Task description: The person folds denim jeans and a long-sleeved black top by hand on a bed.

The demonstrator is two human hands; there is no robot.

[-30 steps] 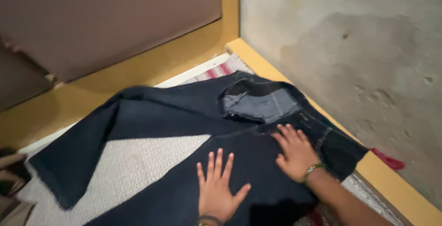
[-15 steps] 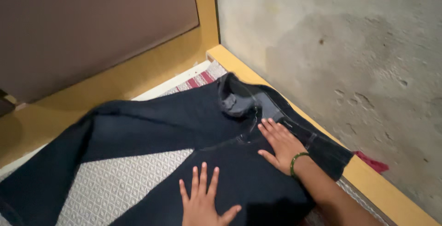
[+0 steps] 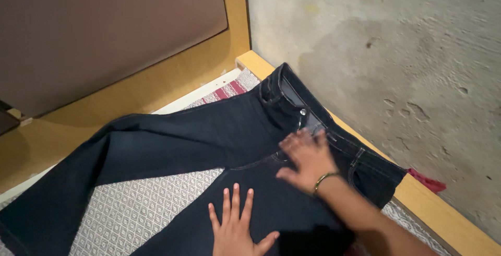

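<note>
From the head camera, a pair of dark blue jeans (image 3: 209,136) lies spread flat on a bed whose patterned grey-and-white cover (image 3: 141,209) shows between the two legs. The waistband, with its metal button, points up toward the corner where a yellow wooden bed frame (image 3: 438,214) meets a bare concrete wall (image 3: 376,42); one leg runs off to the left edge of the picture and the other comes down toward the bottom edge. The left hand (image 3: 237,230) rests palm down on the nearer leg, its fingers (image 3: 235,198) straight and slightly spread, gripping nothing. The right hand (image 3: 308,157), with a thin bangle (image 3: 323,180) at the wrist, lies flat on the jeans just below the fly, fingers open and pressed on the cloth, with no fold pinched between them. A brown padded headboard (image 3: 104,31) fills the upper left, and a scrap of red cloth (image 3: 425,180) shows beyond the frame by the wall.
</note>
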